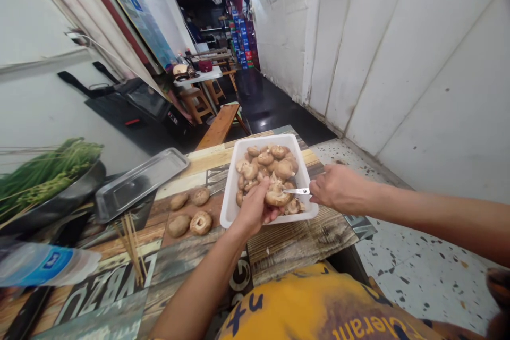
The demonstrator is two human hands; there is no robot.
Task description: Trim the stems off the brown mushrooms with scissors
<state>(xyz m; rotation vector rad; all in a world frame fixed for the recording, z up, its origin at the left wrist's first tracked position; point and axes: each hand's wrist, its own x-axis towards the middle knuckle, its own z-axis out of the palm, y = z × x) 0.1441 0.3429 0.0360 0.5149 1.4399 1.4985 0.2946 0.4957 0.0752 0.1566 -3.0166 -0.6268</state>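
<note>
The mushroom point(277, 197) sits in the grip of the left hand point(253, 212), with the fingers curled under and around it and the pale underside turned toward the right hand point(334, 188). It is held just above the near end of the white tray point(230, 207), probably so that whatever drops from it lands in the tray and not on the surface point(287, 244).

The right hand's grip is closed on the handles of a pair of scissors point(297, 191). Their blades point across from the right and reach the mushroom at the left grip. I cannot tell whether the blades are parted or together.

Just beyond both grips, the tray holds a heap of mushrooms point(271, 162) that fills most of it.

To the left of the left grip, 4 loose mushrooms point(201, 222) lie on the bare surface. They are apart from the tray, which suggests they are being kept separate from the heap.

Farther left, a bundle of thin wooden skewers point(131, 247) lies fanned out, within reach of that hand. Beyond the skewers is a metal tray point(139, 183).

At the far left edge stand a dark bowl point(59, 203) piled with green stalks and a plastic bottle point(43, 264) lying on its side, both well apart from either grip.
</note>
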